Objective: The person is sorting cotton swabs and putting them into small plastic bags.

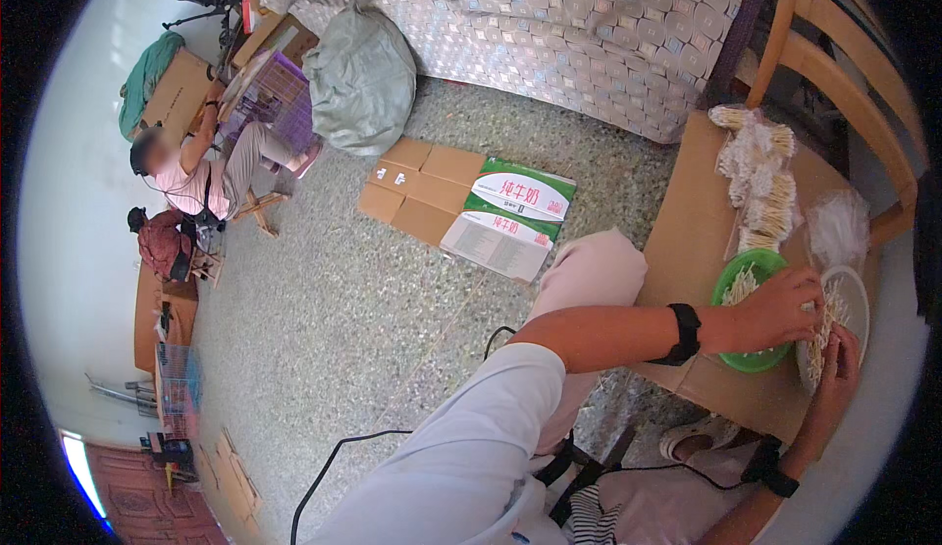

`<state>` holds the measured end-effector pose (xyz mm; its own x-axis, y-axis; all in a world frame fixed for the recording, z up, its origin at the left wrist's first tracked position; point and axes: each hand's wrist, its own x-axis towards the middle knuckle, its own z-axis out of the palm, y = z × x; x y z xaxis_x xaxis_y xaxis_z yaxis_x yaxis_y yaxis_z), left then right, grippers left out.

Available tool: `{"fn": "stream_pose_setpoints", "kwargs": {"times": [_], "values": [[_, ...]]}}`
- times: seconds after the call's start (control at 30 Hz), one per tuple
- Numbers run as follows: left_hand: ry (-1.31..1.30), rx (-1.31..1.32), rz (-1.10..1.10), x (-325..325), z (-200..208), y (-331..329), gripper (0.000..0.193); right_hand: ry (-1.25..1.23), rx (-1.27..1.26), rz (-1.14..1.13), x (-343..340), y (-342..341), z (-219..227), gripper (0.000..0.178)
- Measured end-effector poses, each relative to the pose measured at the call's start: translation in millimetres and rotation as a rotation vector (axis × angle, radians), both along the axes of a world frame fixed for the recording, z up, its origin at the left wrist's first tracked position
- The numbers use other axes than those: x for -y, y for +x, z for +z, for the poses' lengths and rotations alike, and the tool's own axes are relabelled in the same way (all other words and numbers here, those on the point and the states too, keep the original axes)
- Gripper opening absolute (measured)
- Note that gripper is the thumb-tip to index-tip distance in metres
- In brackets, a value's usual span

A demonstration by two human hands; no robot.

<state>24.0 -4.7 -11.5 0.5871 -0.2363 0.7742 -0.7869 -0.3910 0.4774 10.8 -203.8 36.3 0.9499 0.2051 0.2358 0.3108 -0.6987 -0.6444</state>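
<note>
Speckled grey terrazzo floor (324,319) is filling most of the view, running from a pale wall at the far left to a wooden chair (834,64) at the right. At the far left another person (196,167) is sitting low against that wall, beside cardboard and a purple wire crate (275,94). A grey-green sack (361,79) is leaning against a patterned cloth cover (589,25) that is draping down at the far side of the room. On the floor in the middle, flattened brown cardboard (417,192) is lying next to a green and white carton (510,216). A black cable (334,457) is trailing over the floor near the wearer's pale trousers.

To the right, a sheet of brown cardboard (687,211) is serving as the work surface on the chair. Bundles of pale thin sticks (760,172) are lying at its far end, with a clear plastic bag (839,226) just beside them. A green bowl (751,354) holding loose sticks is sitting nearer, touching a white plate (859,300) at its right.

The left hand (780,310), a black band on its wrist, is reaching across the bowl with its fingers curled and closing on sticks at the plate's edge. The right hand (839,373) is coming up from the near side, fingers bent against the sticks on the plate; I cannot tell whether it is actually gripping any.
</note>
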Motion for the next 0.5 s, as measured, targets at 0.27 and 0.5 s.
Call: {"fn": "stream_pose_setpoints", "kwargs": {"times": [0.27,0.5], "values": [[-0.131,-0.307,-0.169,-1,4,-5,0.024,0.334,-0.104,-0.264,-24,-10,7,0.029],[-0.027,-0.308,-0.223,-2,6,-3,0.022,0.103,-0.134,-0.185,-26,-17,15,0.032]]}}
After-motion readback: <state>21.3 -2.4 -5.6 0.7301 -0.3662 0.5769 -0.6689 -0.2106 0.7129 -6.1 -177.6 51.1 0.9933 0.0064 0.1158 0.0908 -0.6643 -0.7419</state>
